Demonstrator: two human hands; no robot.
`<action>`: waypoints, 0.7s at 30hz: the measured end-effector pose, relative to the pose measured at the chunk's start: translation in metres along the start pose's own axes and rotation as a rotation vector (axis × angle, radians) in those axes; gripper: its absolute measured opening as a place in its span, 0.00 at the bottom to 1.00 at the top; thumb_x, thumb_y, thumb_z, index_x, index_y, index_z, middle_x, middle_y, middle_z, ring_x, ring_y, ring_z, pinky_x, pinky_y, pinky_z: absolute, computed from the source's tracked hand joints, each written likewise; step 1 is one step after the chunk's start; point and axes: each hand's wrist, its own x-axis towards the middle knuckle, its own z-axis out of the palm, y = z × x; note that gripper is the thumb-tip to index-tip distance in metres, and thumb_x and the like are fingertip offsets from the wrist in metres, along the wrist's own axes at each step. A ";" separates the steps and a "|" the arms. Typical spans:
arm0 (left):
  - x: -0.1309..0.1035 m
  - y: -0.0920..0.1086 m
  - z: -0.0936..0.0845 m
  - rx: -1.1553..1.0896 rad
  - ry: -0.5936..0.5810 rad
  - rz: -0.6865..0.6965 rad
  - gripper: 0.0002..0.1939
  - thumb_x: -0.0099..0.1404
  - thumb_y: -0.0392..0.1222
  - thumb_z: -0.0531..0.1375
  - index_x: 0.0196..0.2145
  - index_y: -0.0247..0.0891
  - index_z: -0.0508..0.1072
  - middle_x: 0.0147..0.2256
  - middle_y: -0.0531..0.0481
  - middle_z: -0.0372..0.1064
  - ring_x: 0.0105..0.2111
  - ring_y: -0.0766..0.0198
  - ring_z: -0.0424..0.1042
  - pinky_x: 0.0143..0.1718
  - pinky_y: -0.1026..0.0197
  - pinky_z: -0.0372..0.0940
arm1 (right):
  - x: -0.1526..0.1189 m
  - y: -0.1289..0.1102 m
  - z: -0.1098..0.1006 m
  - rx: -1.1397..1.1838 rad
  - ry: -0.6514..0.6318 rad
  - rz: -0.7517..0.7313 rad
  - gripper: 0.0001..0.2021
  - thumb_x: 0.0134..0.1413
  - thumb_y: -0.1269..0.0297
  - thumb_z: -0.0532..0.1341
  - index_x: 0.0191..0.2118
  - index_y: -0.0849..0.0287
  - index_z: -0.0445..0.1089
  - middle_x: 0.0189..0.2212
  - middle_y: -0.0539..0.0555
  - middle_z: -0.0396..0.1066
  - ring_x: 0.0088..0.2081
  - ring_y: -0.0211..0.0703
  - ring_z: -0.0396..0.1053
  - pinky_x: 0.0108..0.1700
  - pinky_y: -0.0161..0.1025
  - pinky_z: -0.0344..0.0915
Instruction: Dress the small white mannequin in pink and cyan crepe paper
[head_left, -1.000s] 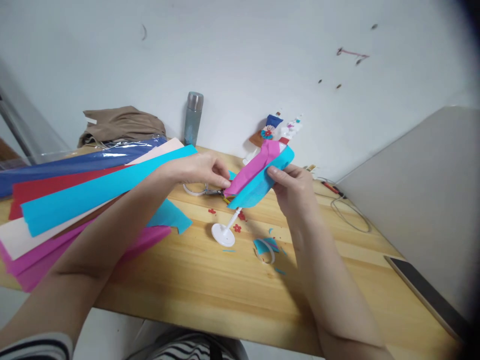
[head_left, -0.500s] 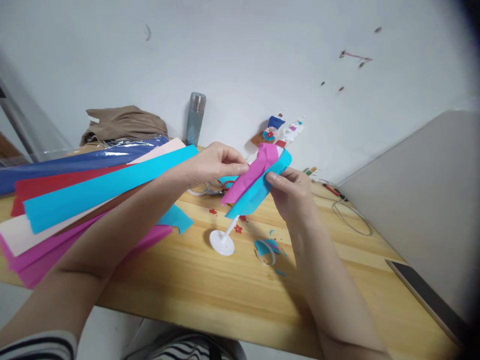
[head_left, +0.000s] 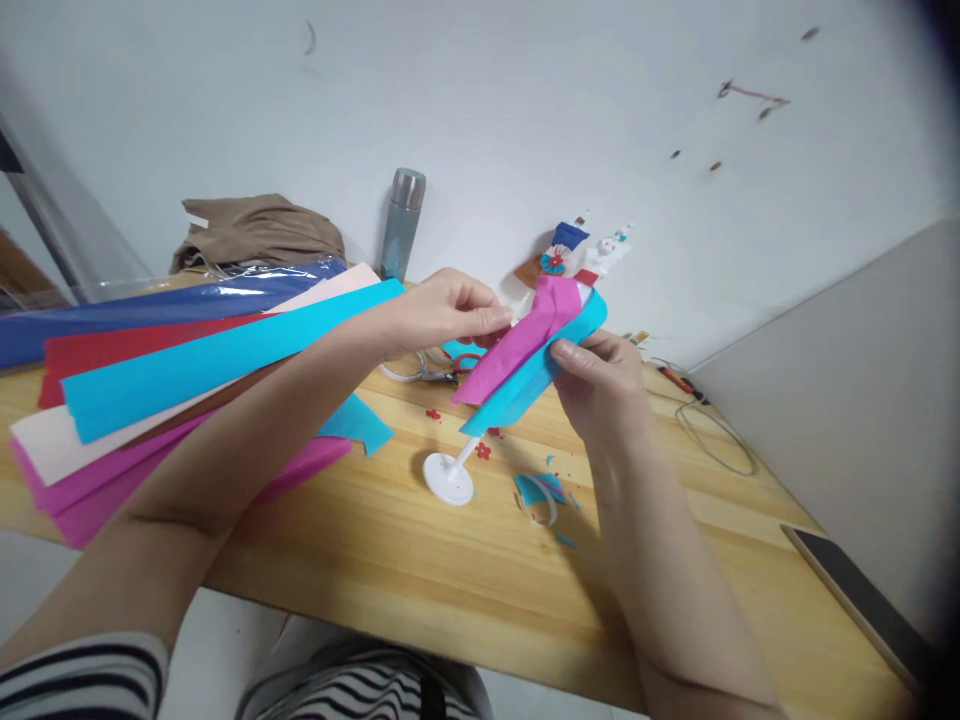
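Pink paper and blue paper wrap around the upper part of a white stand, whose round base is tilted over the wooden table. My right hand grips the blue paper from the right, thumb on its front. At the left edge of the pink paper, my left hand has thumb and forefinger pinched together; what lies between the fingertips is too small to make out. A bit of red shows at the top of the wrapped piece.
Several coloured paper strips lie at the left beside brown cloth. A flask, scissors and decorated figures stand or lie behind. Tape, red flowers, a cable and a phone are nearer.
The view has shifted slightly, so the hands and wrapped stand appear a little further right. Both hands keep nearly the same pose around the paper.
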 end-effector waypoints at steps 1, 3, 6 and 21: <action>0.001 -0.003 -0.003 -0.014 -0.035 -0.041 0.11 0.69 0.42 0.63 0.30 0.34 0.80 0.32 0.47 0.79 0.36 0.62 0.77 0.45 0.59 0.71 | 0.000 0.000 -0.001 0.000 0.005 -0.012 0.15 0.32 0.52 0.80 0.25 0.53 0.81 0.24 0.50 0.79 0.25 0.44 0.71 0.33 0.45 0.69; 0.002 -0.009 -0.009 0.021 -0.079 -0.130 0.11 0.67 0.45 0.65 0.34 0.34 0.81 0.33 0.47 0.80 0.38 0.62 0.78 0.43 0.61 0.70 | 0.002 0.000 -0.005 -0.010 -0.005 -0.067 0.15 0.34 0.51 0.79 0.25 0.51 0.79 0.23 0.48 0.76 0.25 0.43 0.70 0.32 0.45 0.68; 0.003 -0.014 -0.010 0.019 -0.179 -0.230 0.13 0.67 0.49 0.65 0.36 0.35 0.81 0.34 0.47 0.81 0.37 0.63 0.78 0.39 0.64 0.69 | 0.005 -0.002 -0.011 0.000 -0.048 -0.191 0.17 0.33 0.48 0.78 0.26 0.49 0.75 0.21 0.48 0.70 0.24 0.44 0.67 0.32 0.46 0.66; -0.021 0.022 0.042 0.079 0.014 0.171 0.04 0.60 0.37 0.64 0.28 0.36 0.78 0.26 0.53 0.74 0.26 0.69 0.69 0.27 0.66 0.63 | 0.018 0.017 -0.036 0.093 -0.339 -0.352 0.30 0.34 0.30 0.69 0.17 0.52 0.60 0.20 0.48 0.48 0.24 0.40 0.45 0.28 0.45 0.56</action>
